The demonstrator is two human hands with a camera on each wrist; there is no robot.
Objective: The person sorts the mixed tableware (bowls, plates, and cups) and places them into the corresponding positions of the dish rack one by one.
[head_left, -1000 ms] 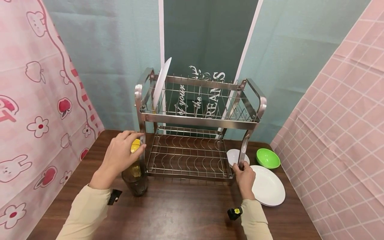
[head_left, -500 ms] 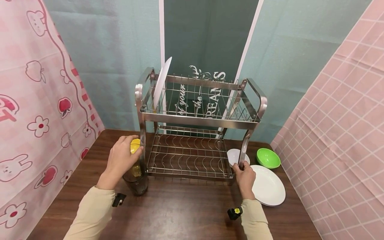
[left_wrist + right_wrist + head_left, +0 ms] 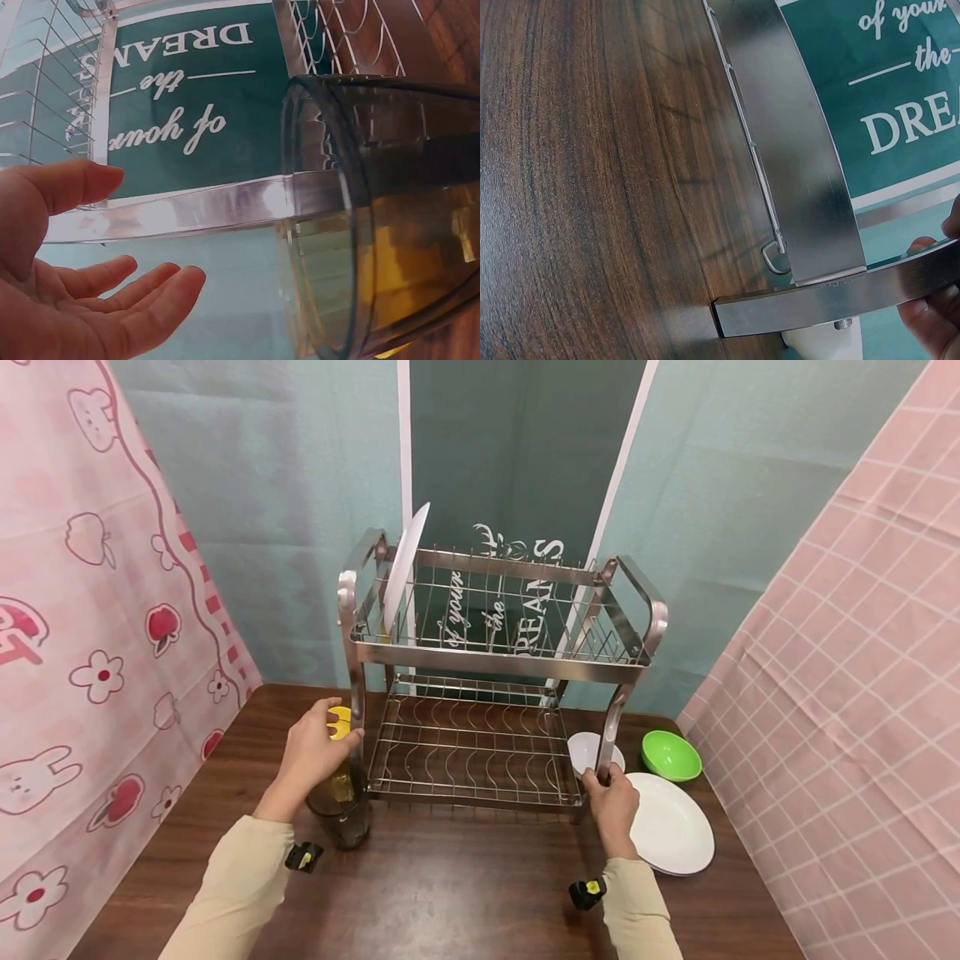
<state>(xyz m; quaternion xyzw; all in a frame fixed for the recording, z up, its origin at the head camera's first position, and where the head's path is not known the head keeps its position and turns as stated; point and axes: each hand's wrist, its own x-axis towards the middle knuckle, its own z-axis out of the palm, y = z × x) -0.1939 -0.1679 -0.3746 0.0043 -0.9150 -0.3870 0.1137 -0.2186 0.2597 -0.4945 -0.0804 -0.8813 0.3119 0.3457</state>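
Observation:
A two-tier metal dish rack (image 3: 498, 662) stands upright at the middle of the table. My right hand (image 3: 615, 806) grips its right front leg low down; in the right wrist view the fingers (image 3: 928, 326) wrap that metal leg (image 3: 840, 301). My left hand (image 3: 315, 752) is beside the left front leg, thumb and fingers spread apart with nothing held, as the left wrist view shows. Below and in front of that hand stands a tall dark see-through cup (image 3: 341, 821). A yellow rounded object (image 3: 340, 725) is partly hidden behind the left hand and cup.
One white plate (image 3: 403, 568) leans upright at the upper tier's left end. Right of the rack are a white bowl (image 3: 585, 750), a green bowl (image 3: 670, 755) and a white plate (image 3: 671, 827) lying flat on the wooden table (image 3: 465, 893). Curtains hang behind and at both sides.
My left hand has shifted slightly right and its fingertips have drawn back from the rack's left leg. The right hand, rack and dishes have stayed in place.

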